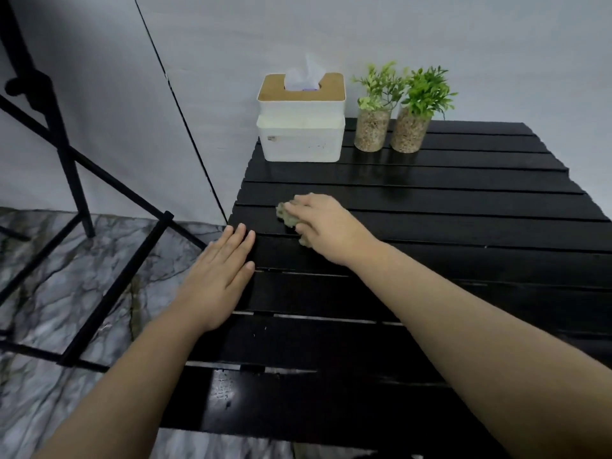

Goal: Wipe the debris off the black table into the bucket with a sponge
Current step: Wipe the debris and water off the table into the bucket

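The black slatted table [447,210] fills the right of the view. My right hand [328,226] presses down on a greenish sponge [284,214] near the table's left side; most of the sponge is hidden under my fingers. My left hand [222,270] lies flat, fingers together, palm down at the table's left edge, holding nothing. A few tiny pale specks [255,334] show on a near slat. No bucket is in view.
A white tissue box with a wooden lid [299,127] stands at the table's back left corner. Two small potted plants [372,127] [409,130] stand beside it. A black metal stand [66,160] rises over the marbled floor [66,276] at left.
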A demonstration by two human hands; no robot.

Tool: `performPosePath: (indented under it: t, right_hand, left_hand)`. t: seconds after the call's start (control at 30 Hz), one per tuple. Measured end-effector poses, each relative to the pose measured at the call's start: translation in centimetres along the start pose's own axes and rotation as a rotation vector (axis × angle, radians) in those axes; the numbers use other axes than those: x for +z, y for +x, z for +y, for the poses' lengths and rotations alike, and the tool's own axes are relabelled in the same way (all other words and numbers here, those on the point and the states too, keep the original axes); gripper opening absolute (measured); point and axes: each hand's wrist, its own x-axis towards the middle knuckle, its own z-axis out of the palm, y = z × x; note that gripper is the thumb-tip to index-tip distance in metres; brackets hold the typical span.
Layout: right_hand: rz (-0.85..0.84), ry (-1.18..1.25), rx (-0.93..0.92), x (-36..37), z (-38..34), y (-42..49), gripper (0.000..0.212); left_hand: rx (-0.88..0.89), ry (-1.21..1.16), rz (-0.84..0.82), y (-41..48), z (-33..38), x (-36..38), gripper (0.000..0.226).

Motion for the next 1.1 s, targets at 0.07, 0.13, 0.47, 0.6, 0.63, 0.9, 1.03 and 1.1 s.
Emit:
performPosePath:
  t: [0.07, 0.13, 0.47, 0.6, 0.63, 0.9, 1.03, 1.1]
  right_hand:
    - [-0.044, 0.051, -0.135, -0.7, -1.3, -5.9, 0.041]
    - [-0.116, 0.093, -0.279, -2.0, -2.0, -12.4, 0.038]
    - [0.325, -0.063, 0.655, -12.2, 14.3, -28.0, 0.037]
    - [0.239, -0.077, 0.384, -9.1, 7.9, -30.7, 0.032]
    - [0.176, -0.040, 0.261, -8.5, 6.3, -31.9, 0.031]
    - [0.250, -0.102, 0.627, -12.9, 13.6, -34.2, 0.038]
    - [0.280, -0.062, 0.625, -11.9, 12.7, -35.4, 0.037]
    - [0.346, -0.061, 0.581, -11.2, 11.7, -37.0, 0.035]
  left_hand:
    - [-0.016, 0.042, -0.026, 0.2, 0.0, -0.1, 0.051]
    - [-0.049, 0.061, -0.042, 0.4, 0.1, -0.2, 0.051]
    - [0.151, -0.064, 0.011, -0.8, 14.7, 3.8, 0.053]
    - [0.196, -0.109, -0.018, -1.4, 21.8, 7.1, 0.053]
    - [0.196, -0.109, -0.016, -1.3, 23.0, 7.7, 0.052]
    - [0.257, -0.026, -0.052, -2.5, 28.8, 11.2, 0.053]
    - [0.319, 0.039, -0.074, -3.4, 31.5, 13.4, 0.053]
    - [0.325, 0.068, -0.073, -3.6, 32.5, 14.4, 0.054]
